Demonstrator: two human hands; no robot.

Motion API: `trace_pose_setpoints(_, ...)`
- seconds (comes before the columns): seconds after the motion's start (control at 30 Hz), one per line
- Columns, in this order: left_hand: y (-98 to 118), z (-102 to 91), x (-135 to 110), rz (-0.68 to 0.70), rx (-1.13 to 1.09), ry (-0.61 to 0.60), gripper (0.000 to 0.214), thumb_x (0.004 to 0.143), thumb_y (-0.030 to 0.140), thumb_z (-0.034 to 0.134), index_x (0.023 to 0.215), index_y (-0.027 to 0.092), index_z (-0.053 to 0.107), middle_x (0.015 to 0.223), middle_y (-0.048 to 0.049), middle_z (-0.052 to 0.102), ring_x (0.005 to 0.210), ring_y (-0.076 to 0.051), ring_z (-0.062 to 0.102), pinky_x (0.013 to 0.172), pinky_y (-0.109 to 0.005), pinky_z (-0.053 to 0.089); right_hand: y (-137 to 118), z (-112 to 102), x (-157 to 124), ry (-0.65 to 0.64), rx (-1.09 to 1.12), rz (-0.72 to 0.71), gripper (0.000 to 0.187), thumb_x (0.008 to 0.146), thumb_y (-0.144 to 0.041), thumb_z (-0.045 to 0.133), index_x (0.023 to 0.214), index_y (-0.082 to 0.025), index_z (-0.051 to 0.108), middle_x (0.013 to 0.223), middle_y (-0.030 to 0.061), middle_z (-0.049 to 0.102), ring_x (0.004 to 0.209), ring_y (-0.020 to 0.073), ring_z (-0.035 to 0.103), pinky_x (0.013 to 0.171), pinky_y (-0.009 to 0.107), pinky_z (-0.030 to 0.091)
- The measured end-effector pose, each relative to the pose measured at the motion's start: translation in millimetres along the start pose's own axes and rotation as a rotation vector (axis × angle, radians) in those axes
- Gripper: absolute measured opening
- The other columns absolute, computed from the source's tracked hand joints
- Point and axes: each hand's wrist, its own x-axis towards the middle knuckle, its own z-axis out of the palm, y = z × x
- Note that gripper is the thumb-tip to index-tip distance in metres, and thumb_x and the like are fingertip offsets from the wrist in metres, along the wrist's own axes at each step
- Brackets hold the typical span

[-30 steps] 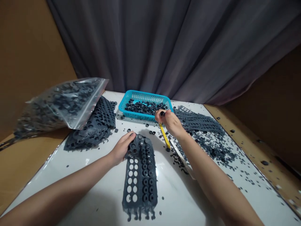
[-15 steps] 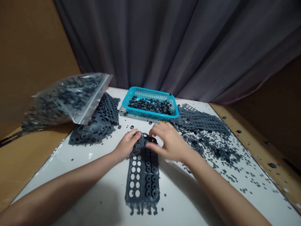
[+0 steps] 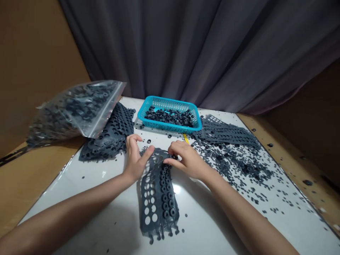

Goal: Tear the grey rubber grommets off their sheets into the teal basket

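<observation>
Two hands met on the rubber sheet (image 3: 158, 191) at mid-table: your left hand (image 3: 136, 160) pinched its far edge while your right hand (image 3: 187, 162) gripped beside it. It buckled softly, so it looked light and floppy; holding near the studded rings (image 3: 167, 198) suited it.

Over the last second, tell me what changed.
The right hand came back from the basket to the rubber sheet's top edge, pinching it; the left hand lifts that end off the table. Bag, basket and sheet piles stayed put.
</observation>
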Motion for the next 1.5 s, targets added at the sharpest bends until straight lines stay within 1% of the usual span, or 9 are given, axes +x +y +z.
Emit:
trace_pose_setpoints(0.2,1.3,-7.2,-4.9,-0.041,-0.158,-0.269,0.058,0.084,0.065,0.016,0.049,0.021,0.031,0.049,0.0033,0.029,0.049,-0.012,0.030,0.052,-0.028,0.026,6.7,7.2,-11.6,0.217,-0.105,-0.055,0.032,0.083,-0.049,0.051,0.075,-0.018,0.048,0.075,0.0033,0.053,0.072,0.0173,0.041,0.067,0.029,0.031)
trace_pose_setpoints(0.37,16.1,-5.1,-8.3,0.140,-0.092,-0.697,0.057,0.061,0.073,0.053,0.064,0.016,0.059,0.063,-0.0027,0.054,0.061,-0.016,0.047,0.058,-0.028,0.038,11.6,18.6,-23.0,0.318,-0.153,0.014,0.027,0.086,-0.042,0.051,0.073,-0.018,0.046,0.072,0.0036,0.050,0.071,0.0178,0.040,0.065,0.030,0.030)
trace_pose_setpoints(0.5,27.3,6.5,-13.3,-0.076,-0.065,-0.684,0.038,0.071,0.048,0.062,0.092,0.016,0.061,0.083,-0.0044,0.062,0.077,-0.018,0.053,0.071,-0.029,0.042,12.4,26.3,-25.8,0.285,-0.154,0.028,0.025,0.087,-0.039,0.049,0.073,-0.018,0.047,0.072,0.0039,0.049,0.071,0.0181,0.039,0.064,0.031,0.029)
trace_pose_setpoints(0.6,25.1,14.2,-12.8,-0.250,-0.161,-0.698,0.029,0.076,0.041,0.059,0.088,0.014,0.060,0.080,-0.0024,0.059,0.075,-0.016,0.051,0.069,-0.026,0.040,11.3,28.4,-23.8,0.261,-0.050,0.042,0.022,0.089,-0.035,0.046,0.074,-0.018,0.047,0.071,0.0034,0.047,0.071,0.0179,0.039,0.065,0.031,0.029)
trace_pose_setpoints(0.77,17.1,19.8,-12.5,-0.325,-0.277,-0.688,0.031,0.078,0.040,0.056,0.063,0.014,0.050,0.059,0.0035,0.044,0.058,-0.010,0.038,0.056,-0.022,0.031,11.2,33.2,-18.5,0.132,0.590,0.126,0.032,0.093,-0.035,0.036,0.066,-0.018,0.039,0.066,-0.0005,0.039,0.066,0.0138,0.038,0.063,0.028,0.030)
trace_pose_setpoints(0.93,15.7,18.3,-15.6,-0.520,-0.506,-0.693,0.030,0.072,0.040,0.061,0.060,0.014,0.051,0.055,0.0039,0.046,0.053,-0.009,0.038,0.053,-0.021,0.032,9.7,50.1,-17.6,0.001,1.403,0.315,0.038,0.083,-0.048,0.052,0.065,-0.018,0.040,0.063,-0.0035,0.035,0.057,0.0098,0.034,0.056,0.025,0.027)
trace_pose_setpoints(1.13,15.4,9.5,-17.7,-0.696,-0.678,-0.701,0.027,0.065,0.037,0.069,0.064,0.012,0.060,0.057,0.0015,0.055,0.053,-0.009,0.046,0.054,-0.020,0.038,14.1,43.8,-16.0,0.088,1.799,0.325,0.037,0.083,-0.039,0.055,0.060,-0.018,0.037,0.059,-0.0047,0.029,0.052,0.0086,0.027,0.053,0.022,0.027)
trace_pose_setpoints(1.3,12.2,10.9,-16.6,-0.644,-0.631,-0.637,0.028,0.068,0.040,0.068,0.073,0.013,0.065,0.066,-0.0003,0.062,0.061,-0.011,0.052,0.061,-0.021,0.042,28.3,27.8,-14.3,0.190,1.487,0.259,0.034,0.088,-0.040,0.044,0.063,-0.019,0.040,0.061,-0.0033,0.030,0.054,0.0112,0.029,0.053,0.026,0.027)
trace_pose_setpoints(1.5,8.6,9.1,-15.2,-0.416,-0.423,-0.525,0.034,0.074,0.045,0.062,0.090,0.015,0.065,0.085,-0.0050,0.066,0.080,-0.018,0.058,0.074,-0.027,0.045,19.3,1.6,-16.3,0.134,0.560,0.101,0.032,0.087,-0.047,0.045,0.070,-0.019,0.043,0.069,-0.0005,0.041,0.066,0.0140,0.039,0.061,0.027,0.031)
